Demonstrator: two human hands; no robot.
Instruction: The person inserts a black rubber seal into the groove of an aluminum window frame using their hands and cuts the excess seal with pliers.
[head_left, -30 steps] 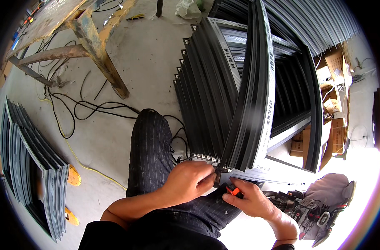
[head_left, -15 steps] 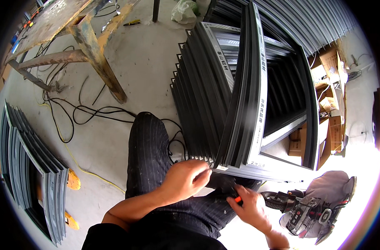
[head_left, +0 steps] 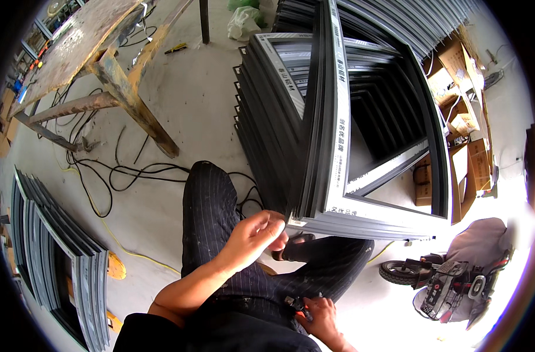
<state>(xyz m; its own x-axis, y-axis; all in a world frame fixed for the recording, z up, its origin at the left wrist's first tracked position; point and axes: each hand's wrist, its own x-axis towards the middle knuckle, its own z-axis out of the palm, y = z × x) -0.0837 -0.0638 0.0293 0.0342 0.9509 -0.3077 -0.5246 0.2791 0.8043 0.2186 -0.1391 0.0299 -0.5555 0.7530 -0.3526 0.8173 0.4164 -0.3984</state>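
My left hand [head_left: 257, 236] is closed, thumb against curled fingers, right beside the lower corner of a dark grey metal frame [head_left: 338, 111]. Anything pinched in those fingers is hidden. White printed film covers the frame's face. It stands tilted in front of a stack of similar frames [head_left: 267, 111]. Low over my lap, my right hand [head_left: 321, 321] is wrapped round a small hand tool [head_left: 295, 304] with a dark metal head and a bit of orange on its handle. Its exact kind is unclear. My knees, in dark striped trousers, are bent beneath the frame's lower edge.
Another bundle of grey frames [head_left: 56, 246] stands at left on yellow supports [head_left: 116, 266]. A rusty-legged workbench [head_left: 74, 41] is at far left, with black cables [head_left: 144, 167] on the floor. Cardboard boxes [head_left: 476, 161] and a scooter-like vehicle [head_left: 449, 287] are at right.
My right hand has drawn down and left, toward my lap, with the tool. The left hand stays by the frame's corner, slightly higher and further left. The view has shifted a little.
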